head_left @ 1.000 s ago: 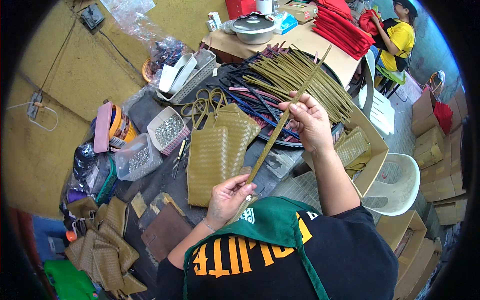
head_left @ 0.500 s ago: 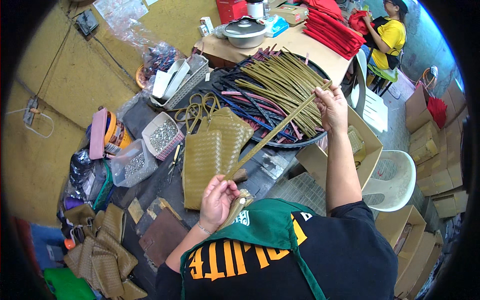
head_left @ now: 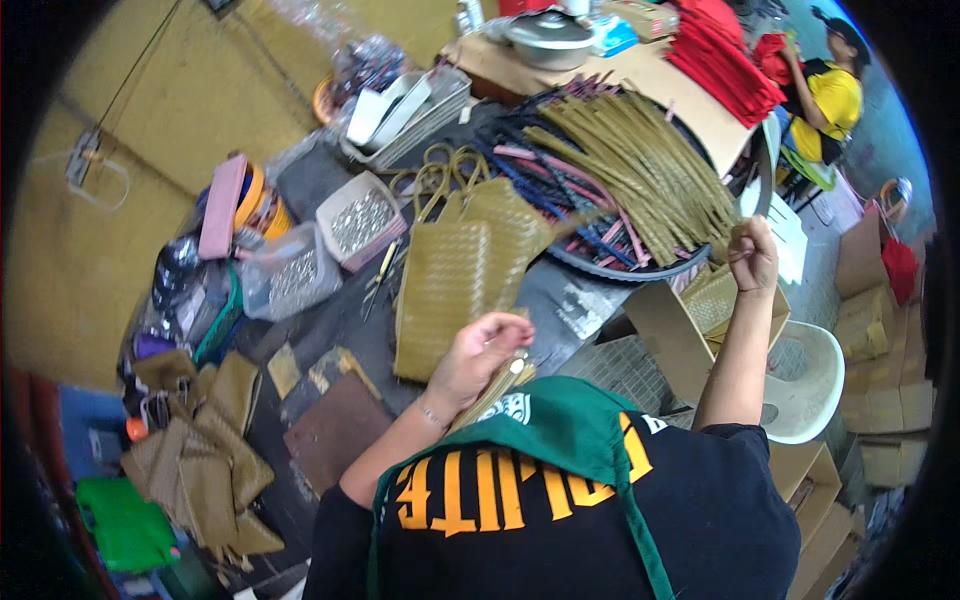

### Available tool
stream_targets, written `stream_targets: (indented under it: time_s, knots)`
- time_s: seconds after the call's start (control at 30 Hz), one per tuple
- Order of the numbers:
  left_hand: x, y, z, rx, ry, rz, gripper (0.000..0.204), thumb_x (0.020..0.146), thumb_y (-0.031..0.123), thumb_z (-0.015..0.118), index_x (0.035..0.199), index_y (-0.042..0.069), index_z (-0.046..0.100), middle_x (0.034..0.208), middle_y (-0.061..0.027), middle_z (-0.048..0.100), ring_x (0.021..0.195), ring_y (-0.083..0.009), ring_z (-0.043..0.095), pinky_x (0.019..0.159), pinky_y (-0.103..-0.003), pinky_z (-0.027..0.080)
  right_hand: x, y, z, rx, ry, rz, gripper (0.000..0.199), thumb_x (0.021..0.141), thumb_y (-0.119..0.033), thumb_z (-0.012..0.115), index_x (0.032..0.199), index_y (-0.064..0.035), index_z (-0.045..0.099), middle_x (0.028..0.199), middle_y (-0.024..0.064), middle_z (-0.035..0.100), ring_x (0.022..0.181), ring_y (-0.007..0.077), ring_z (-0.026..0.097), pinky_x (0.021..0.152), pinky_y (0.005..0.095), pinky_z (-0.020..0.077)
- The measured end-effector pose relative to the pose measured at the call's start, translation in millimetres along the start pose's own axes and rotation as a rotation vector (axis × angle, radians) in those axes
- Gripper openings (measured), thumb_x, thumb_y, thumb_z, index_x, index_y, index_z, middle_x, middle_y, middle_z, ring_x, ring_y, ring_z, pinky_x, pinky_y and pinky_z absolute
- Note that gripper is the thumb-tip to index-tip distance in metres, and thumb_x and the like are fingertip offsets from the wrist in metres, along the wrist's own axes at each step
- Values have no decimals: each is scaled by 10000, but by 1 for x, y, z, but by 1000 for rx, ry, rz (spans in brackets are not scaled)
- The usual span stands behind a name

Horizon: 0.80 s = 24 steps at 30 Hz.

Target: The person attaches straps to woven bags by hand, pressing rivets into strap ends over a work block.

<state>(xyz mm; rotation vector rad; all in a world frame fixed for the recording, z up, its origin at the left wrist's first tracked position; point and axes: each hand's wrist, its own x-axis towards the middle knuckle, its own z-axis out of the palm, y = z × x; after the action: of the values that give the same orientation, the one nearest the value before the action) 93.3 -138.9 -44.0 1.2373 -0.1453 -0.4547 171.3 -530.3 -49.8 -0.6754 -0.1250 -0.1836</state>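
Note:
My right hand (head_left: 755, 255) is raised beside the right end of a heap of olive straps (head_left: 630, 170), closed in a fist. An olive strap, blurred by motion, runs from the fist to the left, its loose end over the olive woven bags. My left hand (head_left: 478, 362) is close to my apron, fingers loosely bent and apart, a little blurred. Just below its fingers, against the green apron, is an olive folded piece (head_left: 500, 385) with a pale end; whether the hand touches it is unclear. Ahead lie olive woven bags (head_left: 440, 290) with looped straps on the dark table.
Metal fittings fill a pink basket (head_left: 397, 190) and a clear tub (head_left: 255, 290) on the left. A black round tray (head_left: 690, 262) carries the straps. An open carton (head_left: 660, 330) and a white chair (head_left: 825, 385) stand at right. Another person (head_left: 835, 95) sits at back right.
My left hand has let go of the strap, which was stretched between both hands. My right hand has moved outward right and down. The whole view has shifted slightly.

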Motion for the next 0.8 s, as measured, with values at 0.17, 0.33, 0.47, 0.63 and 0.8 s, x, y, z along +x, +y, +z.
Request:
stream_targets:
  time_s: [0.17, 0.33, 0.47, 0.63, 0.8]
  knots:
    - [-4, 23, 5, 904, -33, 67, 279, 764, 207, 538, 898, -37, 549, 845, -126, 576, 788, -192, 559, 692, -268, 428, -22, 63, 0, 126, 166, 125, 122, 824, -125, 496, 883, -19, 495, 744, 54, 528, 618, 101, 507, 497, 164, 457]
    - [-10, 30, 1, 1122, -8, 173, 277, 714, 192, 572, 870, -37, 568, 788, -149, 571, 732, -197, 564, 660, -259, 428, -57, 131, 71, -84, -24, 568, 264, 751, -85, 583, 994, -26, 497, 712, 22, 546, 623, 118, 536, 533, 196, 422]
    - [-11, 22, -3, 686, 51, 112, 150, 739, 98, 563, 810, -33, 585, 770, -100, 579, 710, -135, 549, 633, -229, 427, -74, 152, 118, -253, -90, 607, 179, 754, -114, 598, 896, -45, 512, 709, 28, 569, 598, 83, 548, 516, 177, 418]
    - [-16, 25, -3, 579, 95, 110, 95, 769, 34, 544, 820, -35, 587, 824, -67, 581, 765, -96, 533, 693, -205, 421, -72, 150, 157, -381, -123, 541, 135, 767, -106, 581, 857, -55, 494, 694, 31, 566, 569, 96, 555, 495, 169, 419]
    - [-18, 19, -9, 575, 106, 93, 93, 751, 3, 555, 835, -35, 561, 819, -47, 565, 765, -76, 526, 690, -196, 426, -73, 153, 156, -384, -131, 551, 193, 752, -78, 594, 897, -41, 473, 714, 39, 570, 581, 100, 566, 518, 172, 438]
